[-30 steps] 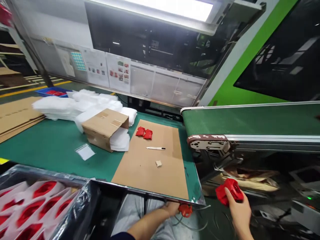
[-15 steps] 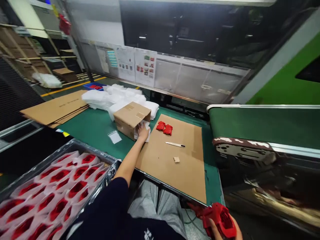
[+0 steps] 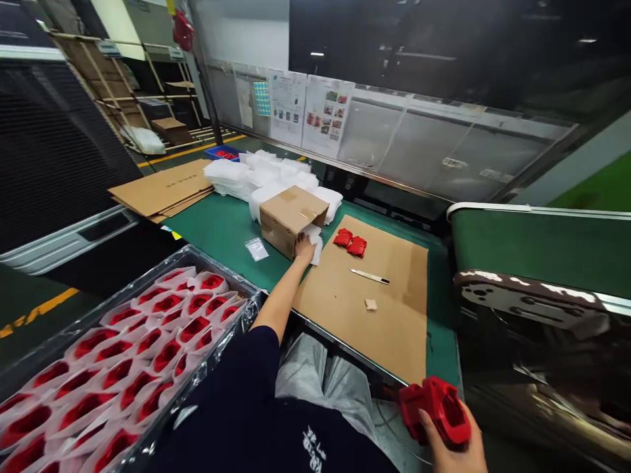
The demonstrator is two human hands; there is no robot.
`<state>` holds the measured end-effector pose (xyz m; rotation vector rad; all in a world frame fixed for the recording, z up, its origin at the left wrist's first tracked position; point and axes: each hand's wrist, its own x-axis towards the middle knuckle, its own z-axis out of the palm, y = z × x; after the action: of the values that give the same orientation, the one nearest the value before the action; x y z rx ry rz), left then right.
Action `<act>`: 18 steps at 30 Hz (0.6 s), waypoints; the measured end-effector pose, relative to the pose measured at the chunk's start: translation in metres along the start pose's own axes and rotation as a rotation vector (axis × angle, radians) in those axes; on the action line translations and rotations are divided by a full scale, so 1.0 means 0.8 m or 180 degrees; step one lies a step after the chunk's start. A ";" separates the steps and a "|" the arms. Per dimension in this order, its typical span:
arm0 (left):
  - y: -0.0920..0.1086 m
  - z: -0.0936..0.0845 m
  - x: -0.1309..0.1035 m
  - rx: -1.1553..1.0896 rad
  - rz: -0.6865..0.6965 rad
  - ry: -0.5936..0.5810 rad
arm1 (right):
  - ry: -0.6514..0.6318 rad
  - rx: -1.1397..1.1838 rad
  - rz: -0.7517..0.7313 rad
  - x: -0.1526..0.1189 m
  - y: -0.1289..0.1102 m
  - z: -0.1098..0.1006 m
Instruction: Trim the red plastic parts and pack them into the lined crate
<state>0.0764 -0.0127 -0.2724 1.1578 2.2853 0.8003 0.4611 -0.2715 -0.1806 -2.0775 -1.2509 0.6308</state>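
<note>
My left hand (image 3: 304,248) is at the open end of a cardboard box (image 3: 282,220). Its fingers are closed on a white foam bag (image 3: 316,244) that sticks out of the opening; the fingertips are partly hidden. Low at the right, my right hand (image 3: 456,439) grips a red plastic housing (image 3: 436,412), held beyond the table's front edge. Two small red plastic parts (image 3: 350,242) lie side by side on a flat cardboard sheet (image 3: 340,322). Near them rest a slim white knife (image 3: 369,276) and a small beige piece (image 3: 371,305).
A lined crate (image 3: 197,257) of red parts in white sleeves stands at the left. Stacked white foam bags (image 3: 276,169) lie behind the box, flat cartons (image 3: 165,187) left of them. A small clear bag (image 3: 256,249) lies on the green table. A conveyor (image 3: 542,240) stands at the right.
The view has turned to the left, so the table things appear further right. My left hand stays at the box opening, and my right hand still holds the red housing.
</note>
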 end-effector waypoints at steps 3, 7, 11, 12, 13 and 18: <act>0.018 -0.012 -0.004 -0.0412 -0.0105 0.0181 | -0.0005 0.0324 0.0047 -0.012 -0.003 0.005; 0.049 -0.024 -0.044 -0.1251 0.0132 0.0148 | 0.0082 0.0489 -0.0180 -0.025 0.013 0.015; 0.074 -0.005 -0.131 -0.2209 0.0268 -0.0472 | 0.0241 0.0309 -0.1050 -0.027 0.005 0.019; 0.080 0.003 -0.156 -0.2446 0.0240 -0.0660 | 0.0290 0.0244 -0.1549 -0.025 -0.005 0.018; 0.087 0.011 -0.181 -0.2675 0.0190 -0.0833 | 0.0343 0.0190 -0.2109 -0.023 -0.017 0.016; 0.119 0.044 -0.285 -0.3634 -0.0194 -0.1370 | 0.0992 -0.0001 -0.4081 -0.021 -0.100 0.024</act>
<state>0.2762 -0.1460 -0.2035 0.6002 1.1420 1.3774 0.3934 -0.2535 -0.1351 -0.9228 -1.9673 -0.2741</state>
